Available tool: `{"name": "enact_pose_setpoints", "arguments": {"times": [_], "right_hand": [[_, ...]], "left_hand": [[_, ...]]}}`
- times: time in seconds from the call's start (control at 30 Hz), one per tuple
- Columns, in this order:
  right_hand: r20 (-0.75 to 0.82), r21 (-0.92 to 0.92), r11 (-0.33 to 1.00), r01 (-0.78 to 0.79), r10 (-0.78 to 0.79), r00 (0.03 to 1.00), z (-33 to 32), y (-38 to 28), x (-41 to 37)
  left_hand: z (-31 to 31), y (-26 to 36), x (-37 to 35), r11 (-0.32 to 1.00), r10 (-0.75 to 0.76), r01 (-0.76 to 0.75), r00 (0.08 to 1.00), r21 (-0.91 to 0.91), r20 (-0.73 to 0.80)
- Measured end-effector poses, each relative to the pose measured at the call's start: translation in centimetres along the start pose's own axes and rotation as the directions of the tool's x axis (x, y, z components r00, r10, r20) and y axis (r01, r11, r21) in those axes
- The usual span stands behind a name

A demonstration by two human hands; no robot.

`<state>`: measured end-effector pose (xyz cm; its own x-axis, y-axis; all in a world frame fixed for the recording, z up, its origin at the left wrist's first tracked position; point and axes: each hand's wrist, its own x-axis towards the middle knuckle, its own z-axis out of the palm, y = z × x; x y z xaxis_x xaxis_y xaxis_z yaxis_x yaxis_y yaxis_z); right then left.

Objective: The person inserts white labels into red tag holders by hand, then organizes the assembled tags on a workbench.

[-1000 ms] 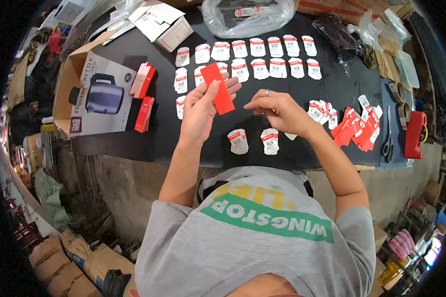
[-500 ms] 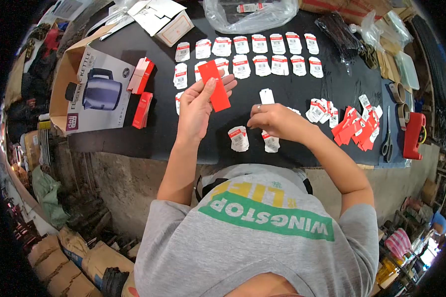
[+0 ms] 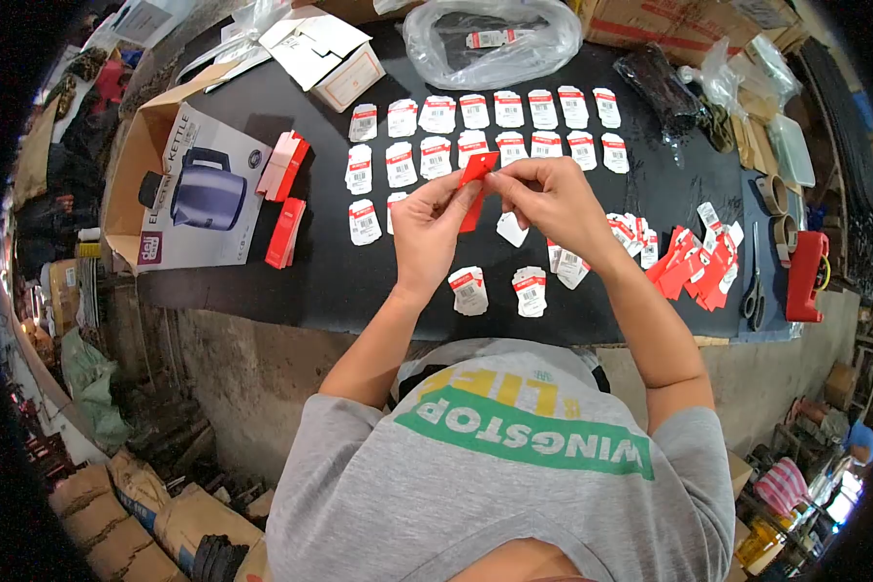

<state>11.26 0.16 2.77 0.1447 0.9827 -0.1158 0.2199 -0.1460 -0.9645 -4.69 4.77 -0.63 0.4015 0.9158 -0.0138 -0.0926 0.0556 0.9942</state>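
Observation:
My left hand is closed on a red tag, thumb flat against its face and the tag's holed end pointing up. My right hand pinches at the tag's right edge; whatever lies between those fingertips is hidden. Below the hands, two stacks of barcode labels, a left stack and a right stack, lie near the table's front edge. A blank white label is under my right hand, with more barcode labels beside its wrist.
Rows of barcode label stacks cover the back of the black table. Red tag bundles lie beside a kettle box at left. To the right are a loose red tag pile, scissors and a red tape dispenser.
My left hand has moved right and tilted the red tag. My right hand has risen from the lower labels to the tag's edge, uncovering the front right stack.

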Motion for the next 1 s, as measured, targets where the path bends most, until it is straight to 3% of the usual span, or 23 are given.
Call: {"name": "enact_pose_setpoints", "arguments": {"times": [0.03, 0.17, 0.23, 0.27, 0.37, 0.5, 0.57, 0.63, 0.8, 0.83, 0.87, 0.9, 0.93, 1.0], "right_hand": [[-0.005, 0.023, 1.000, -0.016, 0.016, 1.000, -0.1, 0.0, 0.0], [-0.031, 0.110, 0.994, -0.026, 0.030, 0.999, -0.7, -0.5, -0.6], [-0.091, 0.116, 0.993, 0.004, 0.007, 0.996, -1.1, -0.2, -0.9], [-0.150, 0.117, 0.993, 0.031, -0.013, 0.989, -1.4, -0.1, -1.2], [-0.305, 0.288, 0.946, 0.150, -0.058, 0.951, -2.4, -0.5, -2.7], [-0.187, 0.381, 0.906, 0.183, -0.118, 0.975, -6.4, -1.3, -5.4], [-0.201, 0.440, 0.889, 0.124, -0.037, 0.979, -8.6, -2.0, -7.4], [-0.253, 0.422, 0.896, 0.139, -0.031, 0.967, -10.6, -2.1, -9.4], [-0.356, 0.472, 0.880, 0.055, 0.133, 0.925, -14.8, -1.3, -13.5], [-0.394, 0.410, 0.912, -0.017, 0.193, 0.899, -16.0, -0.8, -14.2], [-0.425, 0.349, 0.933, -0.093, 0.245, 0.871, -17.1, -0.2, -14.7], [-0.484, 0.242, 0.966, -0.090, 0.200, 0.852, -17.9, 0.4, -15.1], [-0.533, 0.181, 0.980, -0.086, 0.171, 0.829, -19.2, 1.8, -15.4], [-0.614, 0.126, 0.988, -0.084, 0.144, 0.776, -21.6, 4.6, -15.2]], "left_hand": [[0.0, 0.0, -0.1, 0.995, 0.012, -0.012, 1.000, 0.096, -0.005], [0.6, -0.4, 0.0, 0.988, 0.086, -0.084, 0.996, 0.131, -0.011], [1.1, -0.3, -0.1, 0.928, 0.225, -0.227, 0.973, 0.294, 0.043], [1.5, 0.0, 0.1, 0.828, 0.399, -0.399, 0.913, 0.394, 0.086], [3.3, 1.3, 1.1, 0.651, 0.544, -0.574, 0.809, 0.498, 0.222], [7.0, 2.8, 1.6, 0.552, 0.620, -0.729, 0.683, 0.403, 0.386], [9.1, 2.2, 2.3, 0.495, 0.692, -0.810, 0.587, 0.316, 0.421], [11.9, 2.4, 1.9, 0.502, 0.709, -0.829, 0.557, 0.247, 0.431], [17.8, 0.8, 0.4, 0.532, 0.706, -0.836, 0.524, 0.132, 0.476], [18.8, -0.1, 0.0, 0.542, 0.722, -0.834, 0.525, 0.103, 0.451], [19.8, -0.8, -0.9, 0.652, 0.656, -0.755, 0.607, 0.067, 0.450], [20.5, -1.5, -1.9, 0.749, 0.579, -0.661, 0.682, 0.038, 0.448], [21.0, -2.2, -2.8, 0.847, 0.419, -0.526, 0.747, 0.073, 0.515], [21.8, -3.9, -4.3, 0.959, 0.136, -0.256, 0.792, 0.122, 0.595]]}}
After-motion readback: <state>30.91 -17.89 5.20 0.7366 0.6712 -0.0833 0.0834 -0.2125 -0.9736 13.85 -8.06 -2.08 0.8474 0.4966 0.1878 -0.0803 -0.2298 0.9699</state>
